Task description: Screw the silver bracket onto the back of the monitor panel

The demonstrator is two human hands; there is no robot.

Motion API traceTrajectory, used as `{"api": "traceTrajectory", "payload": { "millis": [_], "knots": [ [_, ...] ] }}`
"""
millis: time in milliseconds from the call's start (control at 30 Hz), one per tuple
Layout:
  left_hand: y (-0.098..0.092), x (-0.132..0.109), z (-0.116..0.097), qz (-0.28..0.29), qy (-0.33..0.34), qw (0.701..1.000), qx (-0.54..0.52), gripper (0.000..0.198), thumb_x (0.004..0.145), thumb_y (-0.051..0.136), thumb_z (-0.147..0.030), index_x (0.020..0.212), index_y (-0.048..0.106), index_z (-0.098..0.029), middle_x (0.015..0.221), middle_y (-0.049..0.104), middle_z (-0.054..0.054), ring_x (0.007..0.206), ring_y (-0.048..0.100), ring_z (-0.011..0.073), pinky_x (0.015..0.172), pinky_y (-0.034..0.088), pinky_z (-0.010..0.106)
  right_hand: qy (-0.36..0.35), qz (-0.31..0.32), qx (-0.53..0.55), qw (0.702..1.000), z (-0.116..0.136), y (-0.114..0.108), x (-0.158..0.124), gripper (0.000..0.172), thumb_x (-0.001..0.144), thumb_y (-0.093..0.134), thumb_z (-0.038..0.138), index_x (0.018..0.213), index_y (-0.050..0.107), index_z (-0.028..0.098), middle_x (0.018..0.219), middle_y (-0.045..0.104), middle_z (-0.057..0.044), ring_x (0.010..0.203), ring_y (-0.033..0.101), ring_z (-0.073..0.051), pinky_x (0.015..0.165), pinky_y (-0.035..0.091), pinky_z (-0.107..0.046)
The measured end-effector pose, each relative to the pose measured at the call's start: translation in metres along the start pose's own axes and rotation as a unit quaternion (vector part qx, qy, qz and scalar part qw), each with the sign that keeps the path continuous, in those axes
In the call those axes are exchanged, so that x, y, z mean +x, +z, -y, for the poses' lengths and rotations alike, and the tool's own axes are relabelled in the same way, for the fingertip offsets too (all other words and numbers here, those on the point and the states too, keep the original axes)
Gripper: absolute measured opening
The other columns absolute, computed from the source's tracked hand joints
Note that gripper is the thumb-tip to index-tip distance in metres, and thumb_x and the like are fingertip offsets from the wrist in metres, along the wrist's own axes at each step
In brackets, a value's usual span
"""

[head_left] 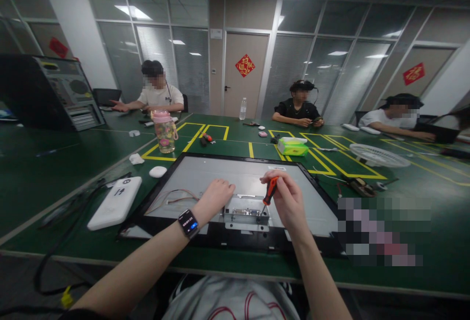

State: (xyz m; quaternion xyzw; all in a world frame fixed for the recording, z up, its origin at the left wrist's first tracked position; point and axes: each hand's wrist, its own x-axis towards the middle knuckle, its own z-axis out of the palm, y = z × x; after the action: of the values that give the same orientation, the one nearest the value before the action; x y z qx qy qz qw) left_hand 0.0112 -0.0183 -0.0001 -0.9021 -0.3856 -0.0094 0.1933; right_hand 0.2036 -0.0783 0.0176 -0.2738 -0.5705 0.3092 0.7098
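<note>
A flat monitor panel (pixel 205 173) lies face down on the green table, its grey metal back up. A small metal cover plate (pixel 245 211) sits at its near edge. My right hand (pixel 288 201) is closed around an orange-and-black screwdriver (pixel 269 193), whose tip points down at the plate's right side. My left hand (pixel 216 196), with a smartwatch on the wrist, rests curled on the panel just left of the plate. Thin coloured wires (pixel 172 196) run across the panel to the left.
A white power bank (pixel 115 202) with a cable lies left of the panel. A pink-lidded bottle (pixel 164 131), a green tissue pack (pixel 293 147), a white fan grille (pixel 379 155) and a computer case (pixel 55 90) stand around. Three people sit at the far side.
</note>
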Motion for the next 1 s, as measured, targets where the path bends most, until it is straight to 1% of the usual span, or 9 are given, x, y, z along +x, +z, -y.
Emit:
{"api": "traceTrajectory", "payload": {
  "millis": [100,167,233,333,433,633,767,833,1000],
  "knots": [
    [0.0025,0.0003,-0.0001,-0.003,0.000,1.000,0.000,0.009,0.090,0.053,-0.006,0.096,0.056,-0.012,0.089,0.067,0.012,0.087,0.065,0.0239,0.075,0.047,0.034,-0.003,-0.001,-0.008,1.000,-0.0016,-0.0014,0.0001,0.014,0.088,0.067,0.038,0.091,0.071,0.025,0.088,0.063,-0.003,0.081,0.060,-0.018,0.072,0.050,-0.031],
    [0.0042,0.0007,0.0001,-0.005,0.001,1.000,-0.004,0.009,0.090,0.052,-0.006,0.096,0.057,-0.012,0.089,0.067,0.012,0.087,0.065,0.0250,0.075,0.047,0.035,0.017,0.006,0.005,1.000,-0.0018,-0.0014,-0.0003,0.017,0.091,0.063,0.038,0.100,0.070,0.026,0.088,0.063,-0.003,0.078,0.060,-0.016,0.069,0.049,-0.030],
    [0.0051,0.0011,0.0003,-0.007,0.001,1.000,-0.005,0.009,0.090,0.053,-0.006,0.096,0.057,-0.012,0.090,0.067,0.012,0.087,0.065,0.0258,0.074,0.047,0.035,0.025,0.010,0.018,0.999,-0.0013,-0.0008,-0.0004,0.021,0.094,0.058,0.039,0.105,0.070,0.026,0.088,0.064,-0.003,0.077,0.061,-0.016,0.070,0.049,-0.031],
    [0.0043,0.0011,0.0006,-0.007,0.002,1.000,-0.002,0.009,0.090,0.054,-0.007,0.096,0.057,-0.012,0.090,0.067,0.012,0.087,0.065,0.0245,0.074,0.047,0.034,0.011,0.004,0.015,1.000,-0.0014,-0.0008,-0.0001,0.020,0.093,0.058,0.039,0.098,0.071,0.025,0.090,0.064,-0.004,0.085,0.061,-0.018,0.077,0.049,-0.033],
    [0.0026,0.0004,0.0004,-0.007,0.003,1.000,0.002,0.008,0.090,0.054,-0.006,0.095,0.057,-0.012,0.089,0.067,0.011,0.088,0.066,0.0239,0.075,0.046,0.033,0.000,-0.006,-0.004,1.000,-0.0030,-0.0027,-0.0003,0.015,0.087,0.067,0.038,0.091,0.072,0.025,0.093,0.063,-0.003,0.087,0.060,-0.018,0.077,0.050,-0.031],
    [0.0015,-0.0006,-0.0004,-0.015,0.003,1.000,0.005,0.008,0.089,0.055,-0.006,0.095,0.057,-0.012,0.089,0.067,0.012,0.087,0.065,0.0238,0.075,0.046,0.033,0.042,0.008,0.010,0.999,-0.0013,-0.0017,-0.0010,0.024,0.094,0.057,0.041,0.105,0.070,0.024,0.089,0.065,-0.005,0.082,0.062,-0.019,0.074,0.051,-0.033],
    [0.0000,-0.0006,-0.0004,-0.007,0.002,1.000,-0.001,0.010,0.090,0.053,-0.005,0.096,0.057,-0.012,0.090,0.067,0.013,0.087,0.066,0.0258,0.074,0.046,0.035,-0.001,-0.001,-0.003,1.000,-0.0013,-0.0015,0.0003,0.019,0.090,0.062,0.042,0.091,0.071,0.025,0.092,0.062,-0.005,0.089,0.060,-0.020,0.081,0.051,-0.036],
    [0.0010,-0.0002,-0.0001,-0.007,0.003,1.000,-0.008,0.009,0.090,0.053,-0.005,0.094,0.056,-0.012,0.089,0.066,0.013,0.086,0.066,0.0257,0.074,0.046,0.035,-0.004,-0.003,-0.020,1.000,-0.0018,-0.0023,0.0002,0.018,0.087,0.066,0.042,0.088,0.072,0.025,0.089,0.061,-0.004,0.087,0.059,-0.020,0.080,0.052,-0.036],
    [0.0039,0.0009,0.0004,-0.020,0.004,1.000,-0.005,0.008,0.090,0.053,-0.005,0.092,0.056,-0.012,0.088,0.066,0.013,0.086,0.066,0.0248,0.074,0.046,0.034,0.044,0.004,0.007,0.999,0.0007,-0.0003,-0.0013,0.026,0.093,0.057,0.044,0.104,0.070,0.023,0.086,0.066,-0.005,0.079,0.062,-0.019,0.069,0.052,-0.032]
  ]
}}
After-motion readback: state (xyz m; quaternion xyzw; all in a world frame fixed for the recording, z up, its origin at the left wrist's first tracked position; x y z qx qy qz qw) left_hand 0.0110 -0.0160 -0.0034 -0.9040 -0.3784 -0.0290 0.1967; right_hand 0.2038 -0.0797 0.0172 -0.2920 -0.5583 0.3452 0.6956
